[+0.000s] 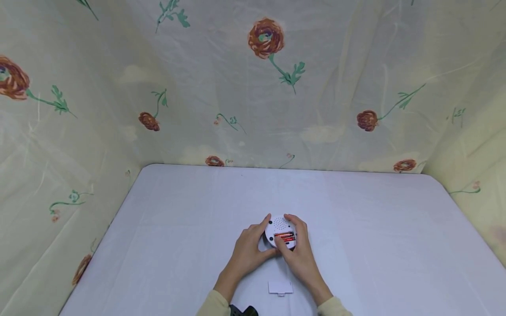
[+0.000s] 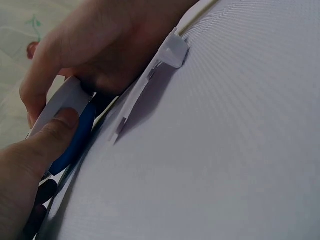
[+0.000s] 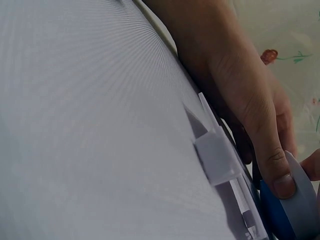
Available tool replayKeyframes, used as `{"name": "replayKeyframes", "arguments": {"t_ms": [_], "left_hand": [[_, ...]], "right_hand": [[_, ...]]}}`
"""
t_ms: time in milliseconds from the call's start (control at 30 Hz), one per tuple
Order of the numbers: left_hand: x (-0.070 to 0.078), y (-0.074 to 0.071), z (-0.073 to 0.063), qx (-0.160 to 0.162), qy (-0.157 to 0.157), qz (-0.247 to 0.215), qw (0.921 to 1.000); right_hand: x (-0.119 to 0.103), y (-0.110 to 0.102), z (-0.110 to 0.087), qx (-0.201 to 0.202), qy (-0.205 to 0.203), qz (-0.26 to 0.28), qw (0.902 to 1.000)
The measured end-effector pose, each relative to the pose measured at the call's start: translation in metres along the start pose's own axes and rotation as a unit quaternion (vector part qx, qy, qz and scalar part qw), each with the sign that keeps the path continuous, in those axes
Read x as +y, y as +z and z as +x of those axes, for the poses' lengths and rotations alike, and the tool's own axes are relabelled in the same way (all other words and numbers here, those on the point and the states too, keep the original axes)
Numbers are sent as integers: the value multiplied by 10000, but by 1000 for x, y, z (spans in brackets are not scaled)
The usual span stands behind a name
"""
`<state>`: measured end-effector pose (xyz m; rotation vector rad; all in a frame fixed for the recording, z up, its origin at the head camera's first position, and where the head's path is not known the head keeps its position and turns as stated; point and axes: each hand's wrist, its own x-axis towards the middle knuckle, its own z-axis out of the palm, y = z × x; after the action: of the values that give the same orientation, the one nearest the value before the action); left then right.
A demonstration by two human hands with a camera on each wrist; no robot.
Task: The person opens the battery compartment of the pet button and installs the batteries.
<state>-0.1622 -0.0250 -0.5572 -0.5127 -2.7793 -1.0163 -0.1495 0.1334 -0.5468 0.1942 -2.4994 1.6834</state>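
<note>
A round white device (image 1: 280, 223) with speaker holes lies between both hands, back face up. Its battery compartment is uncovered and shows red batteries (image 1: 290, 236). My left hand (image 1: 247, 249) grips the left side, fingers at the far edge and thumb at the near edge. On the other side, my right hand (image 1: 301, 256) holds the rim with its fingers, while its thumb presses at the left end of the batteries. The wrist views show the device's blue side (image 2: 82, 132). A white battery cover (image 1: 280, 287) with a tab lies on the table between the forearms.
A white cloth covers the table (image 1: 178, 219). Flowered fabric (image 1: 316, 109) hangs behind it and at both sides. A black object (image 1: 250, 311) shows beside the left sleeve at the bottom edge of the head view.
</note>
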Motion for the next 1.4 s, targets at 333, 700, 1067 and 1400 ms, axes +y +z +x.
{"name": "replayKeyframes", "arguments": {"t_ms": [333, 700, 1067, 1400], "left_hand": [[1, -1, 0, -36, -20, 41, 10000], [-1, 0, 0, 5, 82, 14, 10000], [-2, -1, 1, -28, 107, 33, 9999], [-2, -2, 1, -22, 92, -104, 9999]], "right_hand": [[-2, 0, 0, -28, 30, -64, 10000], [-1, 1, 0, 39, -184, -108, 9998], [-4, -1, 1, -81, 43, -15, 10000], [1, -1, -1, -63, -178, -154, 9997]]}}
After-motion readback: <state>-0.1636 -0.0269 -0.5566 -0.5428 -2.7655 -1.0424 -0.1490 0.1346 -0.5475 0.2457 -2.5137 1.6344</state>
